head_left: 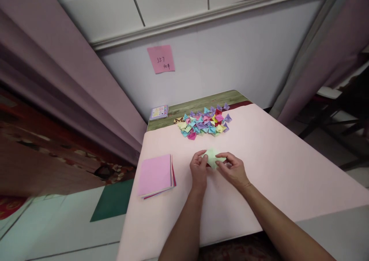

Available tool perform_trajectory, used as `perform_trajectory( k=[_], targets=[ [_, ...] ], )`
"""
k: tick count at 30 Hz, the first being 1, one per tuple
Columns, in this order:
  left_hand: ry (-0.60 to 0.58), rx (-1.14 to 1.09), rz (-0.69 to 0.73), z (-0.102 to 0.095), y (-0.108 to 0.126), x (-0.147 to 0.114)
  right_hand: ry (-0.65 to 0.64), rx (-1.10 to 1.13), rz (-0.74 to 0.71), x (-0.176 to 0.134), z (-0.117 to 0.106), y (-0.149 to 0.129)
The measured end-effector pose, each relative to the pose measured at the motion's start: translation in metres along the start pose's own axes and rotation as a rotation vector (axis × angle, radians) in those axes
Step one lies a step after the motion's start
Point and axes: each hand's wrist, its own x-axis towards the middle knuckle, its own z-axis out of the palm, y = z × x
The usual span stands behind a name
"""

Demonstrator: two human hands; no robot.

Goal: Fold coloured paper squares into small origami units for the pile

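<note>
A light green piece of folded origami paper (212, 158) is held up between my two hands over the middle of the table. My left hand (198, 168) pinches its left side, thumb in front. On the other side my right hand (233, 169) grips the right edge between thumb and fingers. Beyond the hands lies a pile of small folded paper shapes (201, 125) in purple, blue, pink, yellow and green. A stack of square origami paper (155, 175), pink-purple on top, sits to the left of my left hand.
The table (276, 168) has a pale pink cover, with a green wood-look strip at the back. A small printed pack (159, 112) lies at the back left corner. A pink note (161, 59) hangs on the wall. Curtains (95, 84) flank the left side.
</note>
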Motion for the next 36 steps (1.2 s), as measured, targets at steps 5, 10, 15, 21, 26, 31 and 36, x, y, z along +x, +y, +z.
perform_trajectory(
  k=[5, 10, 15, 21, 26, 31, 36],
  targets=[
    [-0.079, 0.108, 0.145, -0.003, 0.003, -0.001, 0.013, 0.084, 0.11, 0.001, 0.001, 0.008],
    [-0.139, 0.182, 0.154, -0.004, 0.004, -0.001, 0.026, 0.115, 0.128, 0.002, 0.002, 0.013],
    [-0.172, 0.106, 0.021, -0.004, -0.002, 0.002, 0.08, 0.087, 0.126, 0.003, 0.002, 0.014],
    [-0.103, 0.207, 0.131, -0.007, -0.006, 0.009, 0.155, -0.016, -0.019, 0.005, -0.001, 0.009],
    [-0.164, 0.083, 0.09, -0.003, -0.004, 0.005, 0.069, 0.103, 0.099, 0.005, -0.002, 0.005],
    [-0.239, 0.078, -0.084, 0.002, -0.01, -0.001, 0.093, 0.155, 0.175, 0.004, -0.002, 0.008],
    [-0.183, 0.077, -0.124, 0.002, -0.012, 0.0, 0.17, -0.134, -0.097, 0.004, -0.003, 0.003]
  ],
)
